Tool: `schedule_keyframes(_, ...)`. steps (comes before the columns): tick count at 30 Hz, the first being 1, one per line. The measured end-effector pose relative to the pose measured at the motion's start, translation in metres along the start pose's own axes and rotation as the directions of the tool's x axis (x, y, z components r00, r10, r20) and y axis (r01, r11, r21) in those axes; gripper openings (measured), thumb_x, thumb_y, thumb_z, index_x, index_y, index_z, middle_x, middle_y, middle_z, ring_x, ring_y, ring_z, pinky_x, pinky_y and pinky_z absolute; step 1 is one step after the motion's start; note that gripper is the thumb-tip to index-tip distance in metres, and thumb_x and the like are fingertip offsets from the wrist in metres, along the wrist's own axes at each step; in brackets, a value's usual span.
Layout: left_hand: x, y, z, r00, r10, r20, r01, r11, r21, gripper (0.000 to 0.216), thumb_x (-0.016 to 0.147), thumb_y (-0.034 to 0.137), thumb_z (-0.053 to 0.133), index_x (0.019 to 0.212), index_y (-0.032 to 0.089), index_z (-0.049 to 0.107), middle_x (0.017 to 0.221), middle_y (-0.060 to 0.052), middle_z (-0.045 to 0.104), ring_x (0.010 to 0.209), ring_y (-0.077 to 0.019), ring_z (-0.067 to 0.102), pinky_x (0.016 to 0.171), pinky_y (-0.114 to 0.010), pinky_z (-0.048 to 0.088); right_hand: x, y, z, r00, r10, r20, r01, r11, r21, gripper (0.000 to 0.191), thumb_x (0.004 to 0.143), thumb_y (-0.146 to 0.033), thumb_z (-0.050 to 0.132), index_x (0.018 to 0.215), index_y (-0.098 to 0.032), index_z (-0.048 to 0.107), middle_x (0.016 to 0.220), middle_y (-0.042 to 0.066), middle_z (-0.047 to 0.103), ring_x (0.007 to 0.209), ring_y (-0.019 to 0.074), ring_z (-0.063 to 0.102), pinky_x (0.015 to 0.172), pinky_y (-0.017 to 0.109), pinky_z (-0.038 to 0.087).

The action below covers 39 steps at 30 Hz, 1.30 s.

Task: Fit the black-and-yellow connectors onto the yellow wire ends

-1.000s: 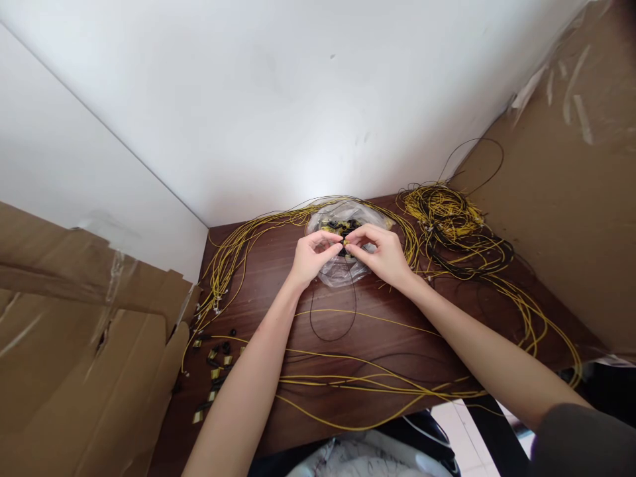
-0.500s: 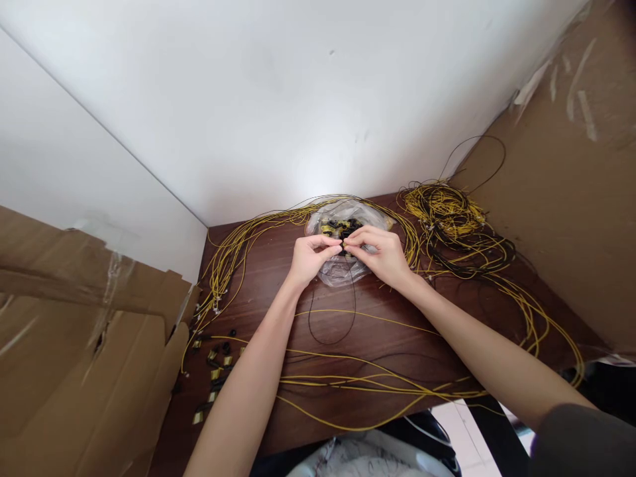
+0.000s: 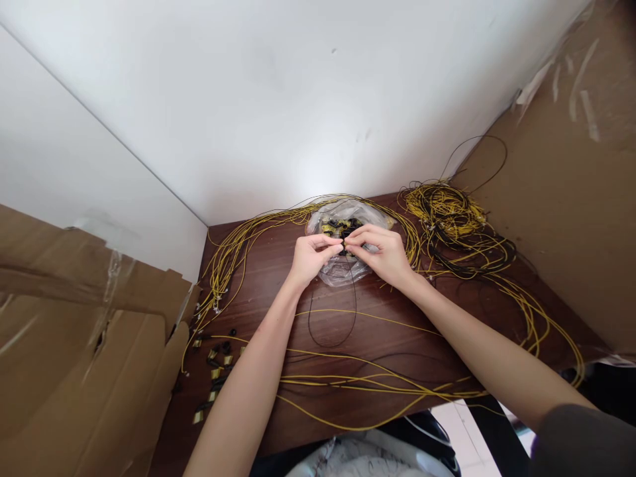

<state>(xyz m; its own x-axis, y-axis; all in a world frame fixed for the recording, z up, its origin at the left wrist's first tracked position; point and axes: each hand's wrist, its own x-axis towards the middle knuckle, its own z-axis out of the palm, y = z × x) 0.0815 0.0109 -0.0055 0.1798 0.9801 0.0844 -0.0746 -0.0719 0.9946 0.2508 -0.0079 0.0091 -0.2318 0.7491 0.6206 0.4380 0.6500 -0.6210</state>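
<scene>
My left hand [image 3: 314, 257] and my right hand [image 3: 376, 252] meet fingertip to fingertip at the middle of the table. Each is closed in a pinch, thumb against forefinger. From between them a thin black wire [image 3: 355, 306] hangs in a loop in front of the bag. A tiny dark piece is partly visible where the fingertips meet; its shape is too small to make out. Just behind and below my hands lies a clear plastic bag [image 3: 332, 273], opened out, with black and yellow small parts [image 3: 330, 227] in it. My fingers hide some of these parts.
Yellow cables [image 3: 229, 250] arc along the back and left of the brown table [image 3: 263, 265]. A tangled yellow and black wire pile [image 3: 442, 209] sits at the right. Small black and yellow pieces [image 3: 214, 374] lie front left. Cardboard [image 3: 561, 199] stands at both sides, against a white wall [image 3: 318, 99].
Both hands keep the same pinch at nearly the same spot. The view has shifted very slightly; the wire loop hangs almost as before.
</scene>
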Motion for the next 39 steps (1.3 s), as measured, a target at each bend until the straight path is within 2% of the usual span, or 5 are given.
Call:
schedule_keyframes(9, -0.001, 0.002, 0.001, 1.000, -0.015, 0.009, 0.015, 1.000, -0.009, 0.020, 0.058, 0.025, 0.075, 0.071, 0.010, 0.071, 0.061, -0.005, 0.066, 0.040, -0.0041, 0.040, 0.038, -0.018, 0.029, 0.000, 0.001, 0.001, 0.999, -0.033, -0.024, 0.033, 0.999, 0.004, 0.008, 0.081, -0.019, 0.061, 0.079, -0.019, 0.068, 0.082, 0.005, 0.069, 0.075, 0.0157, 0.064, 0.069, 0.029, 0.052)
schedule_keyframes(19, -0.001, 0.004, 0.001, 0.998, -0.060, 0.011, 0.060, 0.998, -0.011, 0.019, 0.056, 0.023, 0.074, 0.068, 0.009, 0.069, 0.061, -0.005, 0.066, 0.038, -0.0030, 0.039, 0.036, -0.017, 0.029, -0.007, 0.006, 0.010, 0.997, -0.047, -0.069, 0.047, 0.999, 0.003, 0.011, 0.083, -0.022, 0.060, 0.078, -0.021, 0.069, 0.079, 0.004, 0.068, 0.075, 0.0155, 0.065, 0.068, 0.029, 0.053)
schedule_keyframes(27, 0.000, 0.004, 0.001, 0.995, -0.090, 0.045, 0.090, 0.996, 0.008, 0.022, 0.055, 0.025, 0.075, 0.065, 0.008, 0.067, 0.067, -0.007, 0.069, 0.039, -0.0026, 0.040, 0.037, -0.016, 0.029, -0.006, 0.007, 0.009, 0.990, -0.138, -0.033, 0.137, 0.990, -0.028, 0.013, 0.084, -0.018, 0.058, 0.076, -0.018, 0.068, 0.076, 0.006, 0.066, 0.071, 0.0149, 0.064, 0.062, 0.027, 0.052)
schedule_keyframes(33, 0.001, 0.001, 0.002, 0.997, -0.068, 0.046, 0.068, 0.998, 0.004, 0.013, 0.056, 0.018, 0.073, 0.064, 0.009, 0.067, 0.072, -0.008, 0.071, 0.061, -0.0136, 0.062, 0.061, -0.025, 0.049, -0.006, 0.009, 0.011, 0.994, -0.106, -0.006, 0.106, 0.993, -0.052, 0.014, 0.084, -0.022, 0.058, 0.075, -0.019, 0.068, 0.074, 0.005, 0.065, 0.068, 0.0154, 0.063, 0.059, 0.029, 0.052)
schedule_keyframes(39, 0.001, -0.006, 0.002, 0.999, -0.037, 0.032, 0.036, 0.998, 0.044, 0.012, 0.058, 0.018, 0.072, 0.066, 0.010, 0.068, 0.075, -0.008, 0.072, 0.067, -0.0162, 0.065, 0.070, -0.029, 0.051, -0.006, 0.010, 0.011, 0.997, -0.079, 0.004, 0.079, 0.996, -0.043, 0.012, 0.084, -0.022, 0.059, 0.075, -0.019, 0.067, 0.074, 0.005, 0.065, 0.068, 0.0156, 0.063, 0.061, 0.030, 0.053)
